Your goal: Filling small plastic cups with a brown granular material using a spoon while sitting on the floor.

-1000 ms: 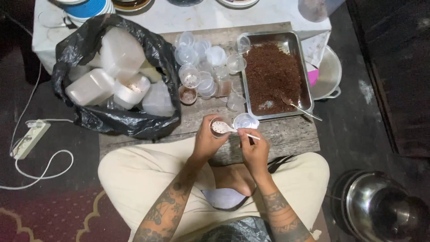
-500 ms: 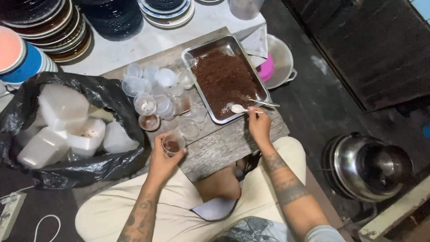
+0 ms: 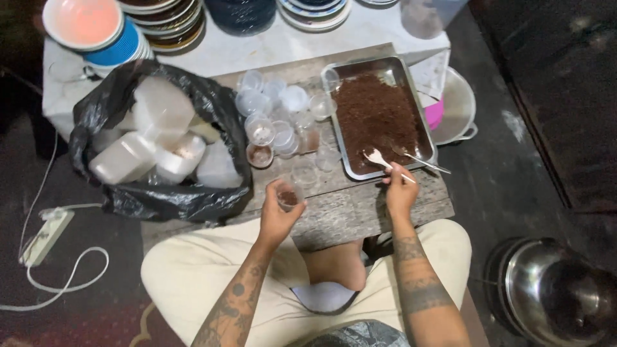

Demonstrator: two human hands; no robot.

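My left hand (image 3: 277,215) grips a small clear plastic cup (image 3: 288,196) with some brown powder in it, held over the front of the low wooden table (image 3: 360,209). My right hand (image 3: 400,189) holds a white plastic spoon (image 3: 379,159), whose bowl rests at the near edge of the brown powder in the metal tray (image 3: 379,115). A metal spoon (image 3: 421,160) lies in the tray just right of the white one.
Several small clear cups (image 3: 276,119) cluster left of the tray. A black bag (image 3: 160,141) of white foam containers sits at the table's left. Stacked bowls (image 3: 116,26) line the far edge. A steel pot (image 3: 553,292) stands right, a power strip (image 3: 45,234) left.
One second ago both hands met over the cup with the spoon at it. Since then my right hand moved the spoon to the tray; my left hand keeps the cup.
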